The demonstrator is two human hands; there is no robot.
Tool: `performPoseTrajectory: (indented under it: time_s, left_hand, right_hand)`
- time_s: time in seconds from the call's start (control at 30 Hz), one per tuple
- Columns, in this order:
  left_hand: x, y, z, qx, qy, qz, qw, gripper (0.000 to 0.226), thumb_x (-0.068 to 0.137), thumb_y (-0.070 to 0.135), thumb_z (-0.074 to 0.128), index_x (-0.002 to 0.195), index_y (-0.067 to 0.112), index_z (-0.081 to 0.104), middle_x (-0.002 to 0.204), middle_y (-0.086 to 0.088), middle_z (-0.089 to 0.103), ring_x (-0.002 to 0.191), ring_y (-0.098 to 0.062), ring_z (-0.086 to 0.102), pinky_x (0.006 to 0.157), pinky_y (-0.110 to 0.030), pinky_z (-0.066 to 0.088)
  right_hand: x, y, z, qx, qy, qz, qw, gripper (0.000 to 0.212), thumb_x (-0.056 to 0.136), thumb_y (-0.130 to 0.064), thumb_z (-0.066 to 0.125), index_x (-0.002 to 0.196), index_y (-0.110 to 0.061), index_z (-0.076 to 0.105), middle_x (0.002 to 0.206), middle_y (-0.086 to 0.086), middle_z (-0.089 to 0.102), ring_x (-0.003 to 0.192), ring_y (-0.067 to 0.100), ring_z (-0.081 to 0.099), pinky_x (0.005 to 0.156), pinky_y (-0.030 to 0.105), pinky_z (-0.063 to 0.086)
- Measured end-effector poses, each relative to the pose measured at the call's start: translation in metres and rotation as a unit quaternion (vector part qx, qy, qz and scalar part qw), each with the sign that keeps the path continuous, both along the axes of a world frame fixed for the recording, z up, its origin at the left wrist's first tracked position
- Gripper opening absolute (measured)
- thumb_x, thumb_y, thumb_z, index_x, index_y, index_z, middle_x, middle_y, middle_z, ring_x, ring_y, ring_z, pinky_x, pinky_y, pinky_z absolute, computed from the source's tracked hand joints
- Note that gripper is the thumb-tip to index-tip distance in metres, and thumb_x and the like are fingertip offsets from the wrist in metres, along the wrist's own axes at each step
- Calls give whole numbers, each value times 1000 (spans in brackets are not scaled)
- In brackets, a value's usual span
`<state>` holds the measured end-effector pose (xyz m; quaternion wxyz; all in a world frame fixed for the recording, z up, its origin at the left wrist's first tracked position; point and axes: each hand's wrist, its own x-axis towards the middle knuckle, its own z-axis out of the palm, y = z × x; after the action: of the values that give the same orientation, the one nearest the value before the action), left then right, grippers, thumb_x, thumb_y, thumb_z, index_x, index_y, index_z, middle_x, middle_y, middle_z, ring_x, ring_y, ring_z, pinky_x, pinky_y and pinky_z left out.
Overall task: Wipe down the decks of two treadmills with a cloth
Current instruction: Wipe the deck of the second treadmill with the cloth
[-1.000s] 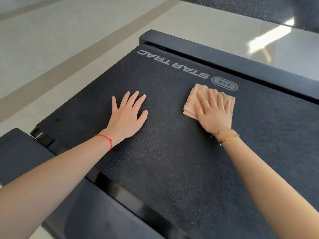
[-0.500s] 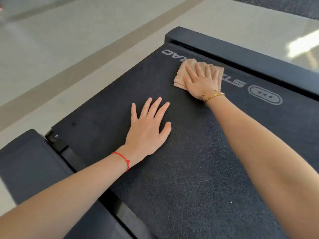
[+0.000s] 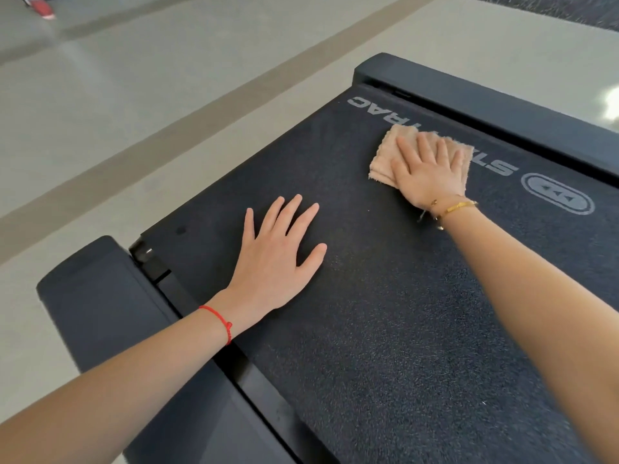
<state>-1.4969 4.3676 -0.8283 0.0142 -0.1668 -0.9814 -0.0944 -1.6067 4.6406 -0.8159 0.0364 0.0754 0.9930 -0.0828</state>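
A black treadmill deck (image 3: 385,313) with a rough belt and grey STAR TRAC lettering fills the view. A folded beige cloth (image 3: 385,155) lies on the belt over the middle of the lettering, near the far end. My right hand (image 3: 427,169) presses flat on the cloth with straight, spread fingers. My left hand (image 3: 278,259) rests flat on the bare belt near its left edge, fingers straight and spread, holding nothing.
A black end cover (image 3: 502,108) bounds the far end of the belt. A black side rail (image 3: 100,303) runs along the left. Pale floor with a tan stripe (image 3: 167,128) lies beyond. A red shoe (image 3: 42,8) shows at the top left corner.
My right hand slid the cloth leftward along the lettering, then back a little to the right. My left hand stayed flat on the belt.
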Motion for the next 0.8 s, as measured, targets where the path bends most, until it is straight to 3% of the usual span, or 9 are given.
performPoseTrajectory:
  time_s: [0.1, 0.27, 0.5, 0.63, 0.73, 0.8]
  left_hand:
    - [4, -18, 2, -1, 0, 21, 1000, 69, 94, 63, 17, 157, 36, 12, 166, 7, 8, 154, -17, 0, 122, -57, 5]
    - [8, -31, -2, 26, 11, 69, 997, 67, 97, 57, 19, 158, 28, 15, 166, 3, 11, 153, -16, 4, 124, -51, 4]
    - [9, -30, -6, 44, 29, 86, 995, 63, 100, 46, 21, 157, 18, 21, 165, -2, 16, 153, -18, 9, 125, -47, 4]
    - [10, -29, -5, 33, 30, 90, 995, 62, 101, 42, 23, 157, 17, 20, 165, -2, 16, 153, -19, 9, 124, -50, 6]
    - [9, -28, -4, 30, 24, 89, 995, 61, 101, 41, 25, 157, 16, 20, 165, -3, 16, 153, -20, 9, 124, -51, 6]
    - [10, -27, -2, 30, 24, 88, 995, 61, 102, 39, 29, 157, 14, 21, 164, -5, 18, 152, -22, 11, 123, -53, 7]
  right_hand:
    - [-30, -16, 3, -2, -15, -4, 1000, 59, 101, -57, 8, 157, -41, 5, 167, -2, -4, 152, 32, -10, 119, 56, -13]
    - [-47, -75, 2, 9, -17, 102, 995, 56, 102, -54, 11, 156, -43, 1, 167, -4, -3, 152, 32, -8, 119, 57, -12]
    - [39, -109, -2, 1, 28, 277, 960, 55, 103, -54, 13, 156, -43, 0, 167, -5, -1, 153, 28, -6, 122, 50, -8]
    - [71, -59, -3, -1, 30, 203, 979, 53, 104, -52, 17, 156, -45, 5, 166, -8, -2, 153, 25, -6, 122, 46, -8]
    - [74, -35, 0, 1, 3, 88, 996, 54, 104, -51, 14, 157, -43, 4, 167, -7, -5, 152, 26, -11, 121, 50, -9]
    - [82, -41, 0, 7, -6, 62, 998, 56, 103, -52, 12, 157, -41, 4, 167, -6, -6, 152, 28, -11, 120, 53, -11]
